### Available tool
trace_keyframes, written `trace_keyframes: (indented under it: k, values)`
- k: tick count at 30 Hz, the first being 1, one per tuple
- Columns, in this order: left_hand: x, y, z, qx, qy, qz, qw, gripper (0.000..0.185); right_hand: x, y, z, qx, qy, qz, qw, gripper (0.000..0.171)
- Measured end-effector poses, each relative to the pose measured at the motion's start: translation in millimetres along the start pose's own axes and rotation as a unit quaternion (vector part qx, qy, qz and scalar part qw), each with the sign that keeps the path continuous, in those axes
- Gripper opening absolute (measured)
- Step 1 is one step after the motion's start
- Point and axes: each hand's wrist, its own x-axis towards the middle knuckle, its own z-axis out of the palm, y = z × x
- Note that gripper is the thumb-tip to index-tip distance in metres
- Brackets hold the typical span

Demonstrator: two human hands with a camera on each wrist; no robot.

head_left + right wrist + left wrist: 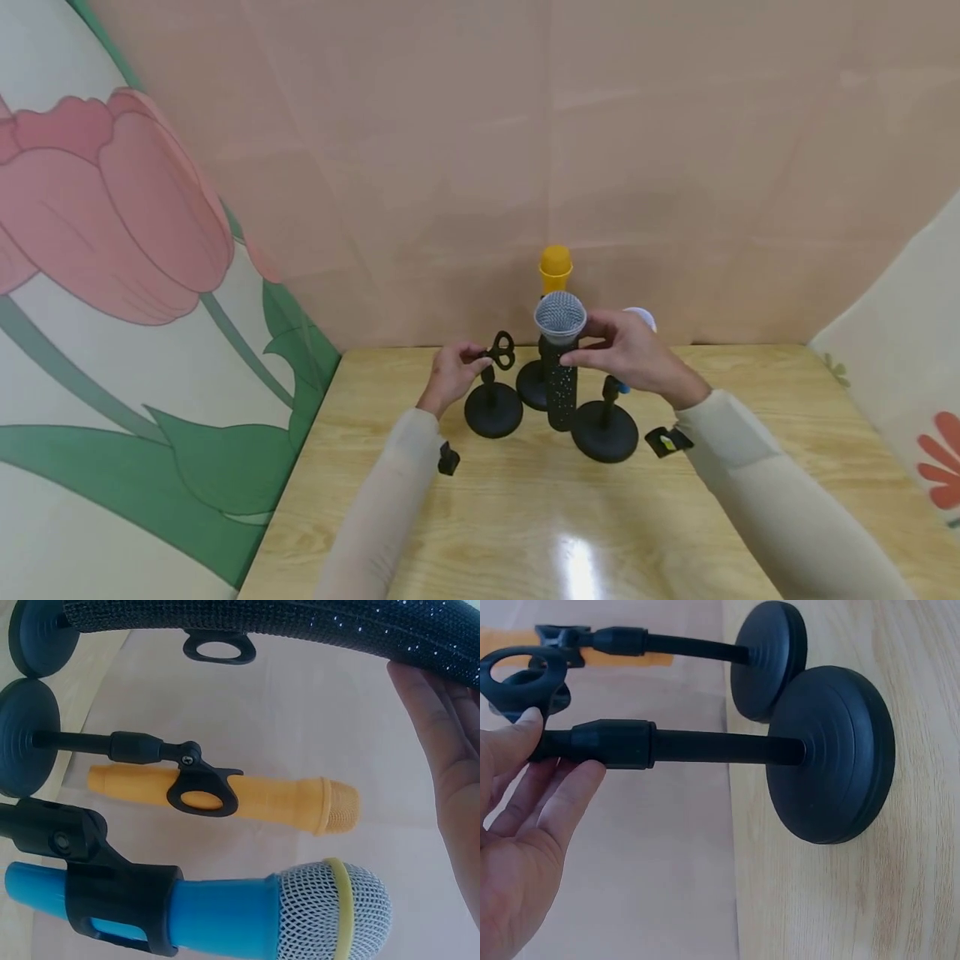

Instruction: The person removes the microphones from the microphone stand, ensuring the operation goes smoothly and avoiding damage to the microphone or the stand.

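Observation:
Near the back of the table, my left hand point(450, 375) pinches the neck of a black microphone stand point(705, 747) just below its ring-shaped clip point(502, 350). That clip holds no microphone, and the stand's round base point(492, 412) rests on the table. My right hand point(637, 354) grips a sparkly black microphone point(561, 387) with a silver mesh head, thumb and fingers just under the head. It is roughly upright, to the right of the clip and apart from it. In the right wrist view, the black microphone point(300, 619) crosses the top, with fingertips against it.
Behind stands a yellow microphone point(277, 802) clipped in a second black stand point(531, 385). A blue microphone point(225, 915) with a silver head sits in a third stand point(604, 432), on the right. The wooden table point(510, 533) meets a pinkish wall covering point(420, 167) at the back.

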Motion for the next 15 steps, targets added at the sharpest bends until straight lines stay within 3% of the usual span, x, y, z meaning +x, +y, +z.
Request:
trace_keyframes:
  k: [15]
  values:
    - [6.0,-1.1,1.4,-0.019,0.015,-0.001,0.9997,0.019,-3.5,14.6,13.1,-0.002,0.013,0.01,1.0,0.044]
